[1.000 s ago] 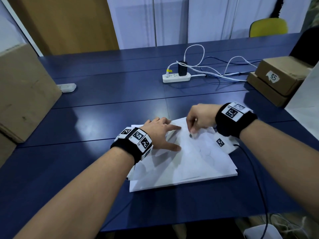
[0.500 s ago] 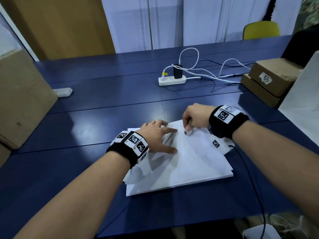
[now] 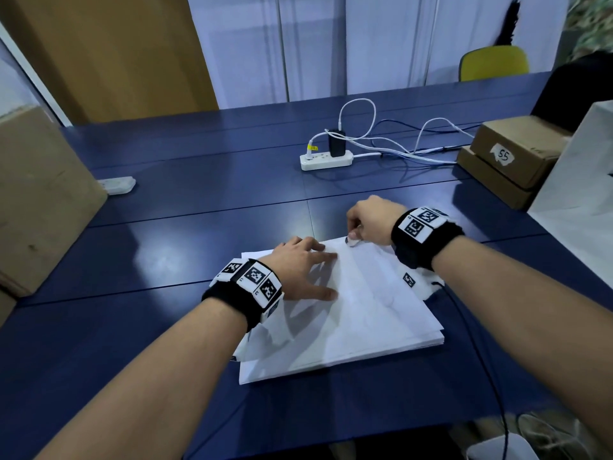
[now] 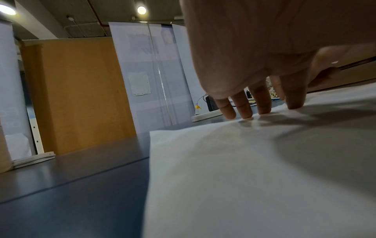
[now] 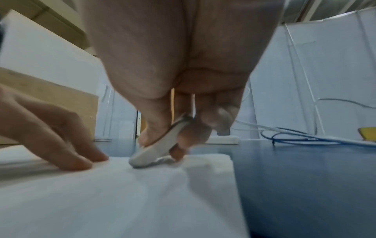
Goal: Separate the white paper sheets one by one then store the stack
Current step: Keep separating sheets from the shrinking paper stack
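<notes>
Lying on the blue counter [image 3: 172, 240], the white paper stack [image 3: 365, 313] is pressed flat by the left hand [image 3: 300, 267], fingers straight. Its far corner is pinched and curled by the right hand [image 3: 371, 220]. "55" is written on a cardboard box [image 3: 517, 147].

Paper stack [image 3: 348, 327] is lying on the table [image 3: 166, 247] at near centre. Left hand [image 3: 298, 270] is resting flat on the stack's left part; right hand [image 3: 371, 220] is sitting at its far corner. Power strip [image 3: 326, 160] is lying far behind the stack, cables [image 3: 398, 147] trailing right toward boxes [image 3: 510, 161] at far right. A big box [image 3: 39, 200] is standing at left.
</notes>
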